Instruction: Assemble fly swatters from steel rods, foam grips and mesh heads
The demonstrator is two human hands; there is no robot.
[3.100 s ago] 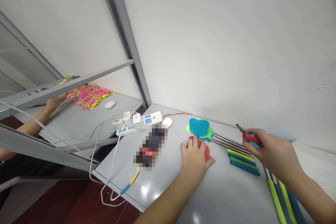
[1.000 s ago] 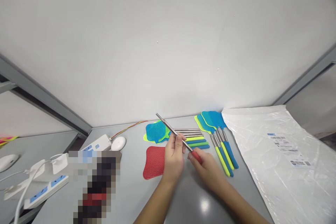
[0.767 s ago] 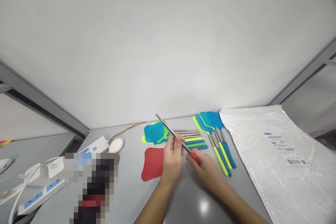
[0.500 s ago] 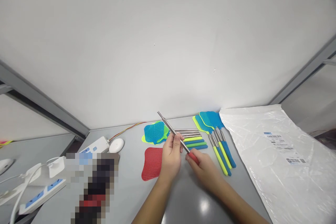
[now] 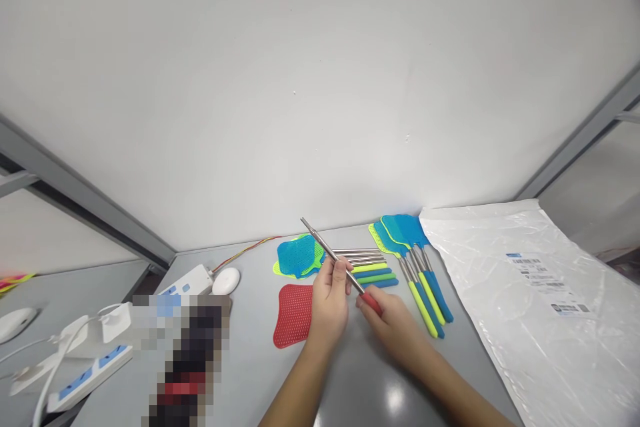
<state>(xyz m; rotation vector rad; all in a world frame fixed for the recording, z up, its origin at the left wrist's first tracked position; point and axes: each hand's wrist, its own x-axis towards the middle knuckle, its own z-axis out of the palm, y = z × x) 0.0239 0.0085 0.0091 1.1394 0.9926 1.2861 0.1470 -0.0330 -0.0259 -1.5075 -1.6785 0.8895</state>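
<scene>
A metal fly swatter handle (image 5: 323,242) with a red grip slants up to the left between my two hands. My left hand (image 5: 331,303) pinches the steel rod around its middle. Around the red grip at the lower end, my right hand (image 5: 393,323) is closed. A red perforated swatter head (image 5: 293,317) lies on the desk, partly covered by my left hand. Behind my hands are loose blue and green swatter heads (image 5: 299,257) and several handles (image 5: 375,278) with yellow, blue and green grips. Joined fly swatters (image 5: 419,280) lie to the right.
A white plastic mailing bag (image 5: 530,347) covers the desk's right side. On the left are power strips (image 5: 93,377) with cables, a round white device (image 5: 226,281) and a pixelated dark object (image 5: 190,360). A pale wall (image 5: 320,93) rises behind the desk.
The view has shifted slightly, so everything sits a little further right and lower. Both hands keep the same hold on the handle.
</scene>
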